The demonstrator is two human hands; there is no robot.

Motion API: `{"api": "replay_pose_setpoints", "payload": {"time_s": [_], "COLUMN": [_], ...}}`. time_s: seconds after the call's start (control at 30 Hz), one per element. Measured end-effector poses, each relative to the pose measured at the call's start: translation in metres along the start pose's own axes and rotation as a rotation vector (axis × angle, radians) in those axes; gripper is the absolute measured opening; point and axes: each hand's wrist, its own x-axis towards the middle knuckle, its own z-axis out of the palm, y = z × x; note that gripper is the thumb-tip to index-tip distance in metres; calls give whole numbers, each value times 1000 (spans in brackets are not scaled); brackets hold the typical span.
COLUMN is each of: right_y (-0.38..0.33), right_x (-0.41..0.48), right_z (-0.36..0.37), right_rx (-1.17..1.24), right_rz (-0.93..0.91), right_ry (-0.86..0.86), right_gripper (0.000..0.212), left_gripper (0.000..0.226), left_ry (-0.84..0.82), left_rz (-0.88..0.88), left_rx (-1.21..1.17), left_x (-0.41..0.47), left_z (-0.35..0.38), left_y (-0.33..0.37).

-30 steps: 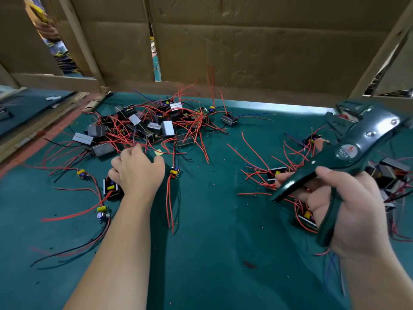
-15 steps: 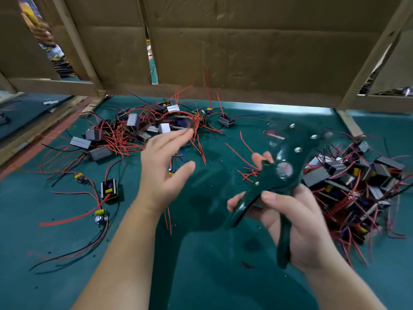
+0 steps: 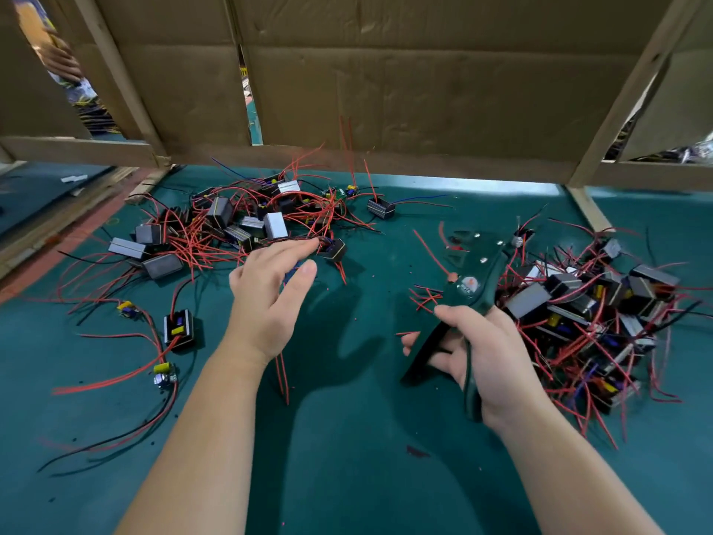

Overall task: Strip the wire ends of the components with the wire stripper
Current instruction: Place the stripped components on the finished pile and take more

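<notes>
My left grip [image 3: 270, 299] is spread, fingers straight, holding nothing above the table [image 3: 347, 457]. My right grip [image 3: 482, 353] is curled round the stripper [image 3: 468, 281] handles, with its head pointing to 12 o'clock. The tangle looks like the chief risk: if I lift one component from the left pile [image 3: 239, 225], its red wires [image 3: 200, 249] may drag neighbours along. The stripper's head could also snag loose ends beside it. The nearest component [image 3: 335, 249] sits just beside my left fingertips at 1 o'clock, and the pile spreads toward 11. The right pile [image 3: 586, 310] lies at 3 o'clock of the stripper.
</notes>
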Motion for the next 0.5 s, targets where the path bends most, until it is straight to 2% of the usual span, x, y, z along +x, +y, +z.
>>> {"api": "replay_pose_setpoints", "payload": {"time_s": [0.27,0.5], "right_y": [-17,-32], "right_x": [7,9], "right_z": [-23,-37], "right_rx": [-23,-31], "right_rz": [-80,-166], "right_ry": [194,310], "right_gripper": [14,15], "left_gripper": [46,56], "left_ry": [21,-41], "left_rz": [-53,-45], "left_rx": [3,51], "left_x": [1,0], "left_z": [-7,-5], "left_y": [-2,-2]}}
